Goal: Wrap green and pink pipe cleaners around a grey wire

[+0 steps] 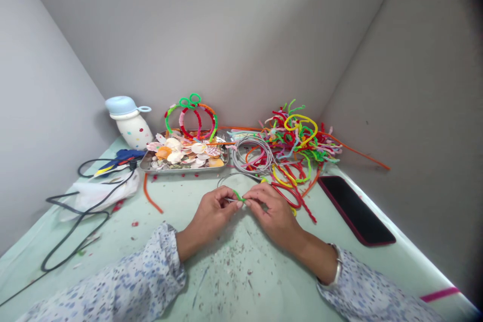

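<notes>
Near the middle of the table, my left hand [212, 215] and my right hand [274, 215] meet fingertip to fingertip. Between them they pinch a short green pipe cleaner [237, 195], its upper end poking up past my left thumb. A thin grey wire passes through the same pinch and bends in a loop behind my fingers; how the two are joined is too small to tell. Just beyond my hands lies a coil of grey wire [234, 157]. Red pipe cleaners [307, 206] lie beyond my right hand.
A metal tray [181, 171] of shells stands at the back, with pipe-cleaner rings [216, 123] upright on it. A tangle of pipe cleaners [292, 136] is heaped at back right. A phone [356, 211] lies right; a bottle [134, 131], blue-handled tool [130, 155] and black cable [81, 216] left.
</notes>
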Motion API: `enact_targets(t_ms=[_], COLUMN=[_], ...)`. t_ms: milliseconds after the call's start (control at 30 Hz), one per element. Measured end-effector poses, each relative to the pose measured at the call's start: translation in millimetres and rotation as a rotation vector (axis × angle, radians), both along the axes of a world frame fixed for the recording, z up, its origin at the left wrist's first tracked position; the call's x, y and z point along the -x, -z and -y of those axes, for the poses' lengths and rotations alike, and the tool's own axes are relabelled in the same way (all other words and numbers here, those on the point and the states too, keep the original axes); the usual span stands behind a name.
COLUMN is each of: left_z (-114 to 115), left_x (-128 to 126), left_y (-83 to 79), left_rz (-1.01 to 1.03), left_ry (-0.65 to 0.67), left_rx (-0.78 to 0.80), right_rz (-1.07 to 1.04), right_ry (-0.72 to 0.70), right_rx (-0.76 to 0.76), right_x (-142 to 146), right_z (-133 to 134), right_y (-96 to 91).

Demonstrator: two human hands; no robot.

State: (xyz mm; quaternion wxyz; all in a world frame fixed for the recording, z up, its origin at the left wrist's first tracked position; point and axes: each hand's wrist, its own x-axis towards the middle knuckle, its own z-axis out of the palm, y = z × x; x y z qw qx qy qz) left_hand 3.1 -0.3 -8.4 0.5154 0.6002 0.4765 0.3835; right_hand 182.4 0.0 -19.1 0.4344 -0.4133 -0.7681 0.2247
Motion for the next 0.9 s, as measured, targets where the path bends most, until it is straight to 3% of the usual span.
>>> enact_targets(t_ms=[900], left_z=[0.1], left_x=[-1.5], left_y=[-0.3], left_rz=[-0.063], left_ry=[-0.021], left_rx=[-0.032], right_rz=[-0.004], right_ry=[0.015], right_rx=[0.001], right_x=[0.8], right_z=[0.1], right_y=[-1.3])
